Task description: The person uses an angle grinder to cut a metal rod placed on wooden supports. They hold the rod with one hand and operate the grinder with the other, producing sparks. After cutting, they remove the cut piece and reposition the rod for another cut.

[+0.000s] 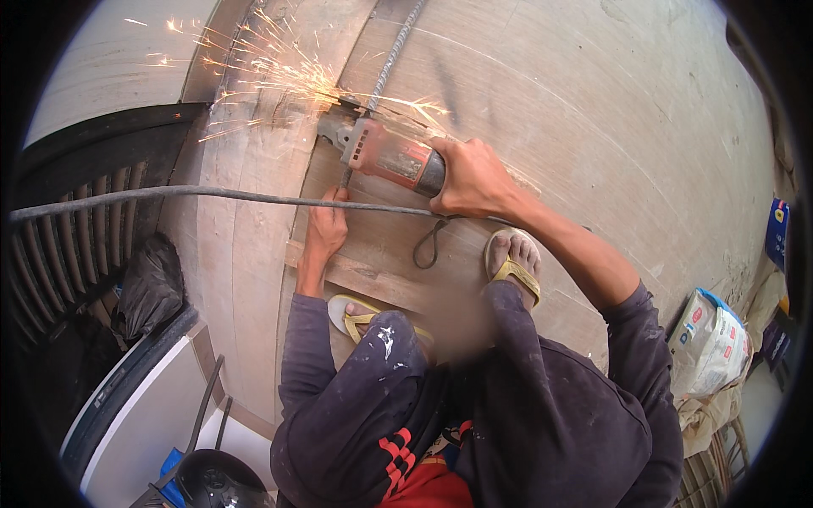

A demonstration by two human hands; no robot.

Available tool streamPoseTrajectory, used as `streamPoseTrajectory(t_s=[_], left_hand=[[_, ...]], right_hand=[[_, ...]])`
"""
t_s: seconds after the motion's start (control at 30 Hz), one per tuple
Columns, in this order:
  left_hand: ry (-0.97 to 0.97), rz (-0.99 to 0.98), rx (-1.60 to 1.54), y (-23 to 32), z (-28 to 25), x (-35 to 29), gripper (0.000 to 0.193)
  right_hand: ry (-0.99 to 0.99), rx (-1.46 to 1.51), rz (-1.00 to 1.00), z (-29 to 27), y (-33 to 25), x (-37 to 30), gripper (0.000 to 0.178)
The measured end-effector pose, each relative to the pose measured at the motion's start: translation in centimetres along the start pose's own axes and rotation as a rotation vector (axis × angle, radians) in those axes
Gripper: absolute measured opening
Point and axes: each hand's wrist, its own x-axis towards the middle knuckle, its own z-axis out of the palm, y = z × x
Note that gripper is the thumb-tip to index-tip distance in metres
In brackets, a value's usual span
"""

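Note:
My right hand (476,178) is closed around the dark rear end of a red angle grinder (388,156). The grinder's head points left, and its disc meets a ribbed steel bar (391,66) that runs up toward the far edge. Bright sparks (284,74) spray from that contact toward the far left. On the near side of the grinder, my left hand (327,224) grips the bar close to its near end. The tool's body hides the stretch of bar between the disc and my fingers.
A dark cable (212,193) crosses from the left, just by my hands. My sandalled feet straddle a wooden strip (364,275). To the left are a black slatted panel (93,212) and a black plastic bag (151,284). A white sack (710,345) stands at right.

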Motion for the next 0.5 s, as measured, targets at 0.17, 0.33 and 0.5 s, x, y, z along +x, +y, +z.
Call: streamPoseTrajectory(t_s=[0.17,0.33,0.5], left_hand=[[0.017,0.028,-0.033,-0.35,0.13,0.04,0.028],[0.004,0.01,-0.036,-0.34,-0.03,0.02,0.028],[-0.004,-0.009,-0.059,-0.16,-0.14,-0.04,0.029]], right_hand=[[0.004,0.004,-0.003,0.01,0.04,0.02,0.044],[0.001,0.01,-0.002,0.12,0.15,0.06,0.045],[0.006,0.019,-0.005,0.03,0.08,-0.01,0.045]])
